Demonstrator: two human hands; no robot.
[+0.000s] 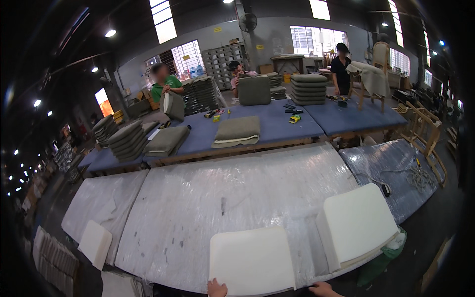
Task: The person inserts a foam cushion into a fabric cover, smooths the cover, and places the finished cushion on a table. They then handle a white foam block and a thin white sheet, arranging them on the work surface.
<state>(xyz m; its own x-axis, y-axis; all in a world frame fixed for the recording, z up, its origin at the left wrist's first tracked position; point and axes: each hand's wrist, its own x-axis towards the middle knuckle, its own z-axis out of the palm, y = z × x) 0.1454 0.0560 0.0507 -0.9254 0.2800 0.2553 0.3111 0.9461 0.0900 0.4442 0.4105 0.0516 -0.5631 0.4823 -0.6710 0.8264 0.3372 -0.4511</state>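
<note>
- The left hand [216, 288] touches the white pad [251, 258] at its near corner, eight o'clock from the pad's middle; its fingers look slightly spread, and whether they pinch the edge cannot be told.
- The right hand [324, 289] sits just beside the pad, apart from it, at four o'clock; it is cut off below, so its grip cannot be told.
- The step in hand seems to be steadying or positioning the pad; shifting it squarely would call for the right hand on its near edge too.
- The pad lies flat on the plastic-wrapped table [198, 208], between the hands and slightly beyond them.
- Another white pad [358, 222] lies between two and three o'clock.
- Farther off, at twelve o'clock, lies a grey-green cushion [238, 128].
</note>
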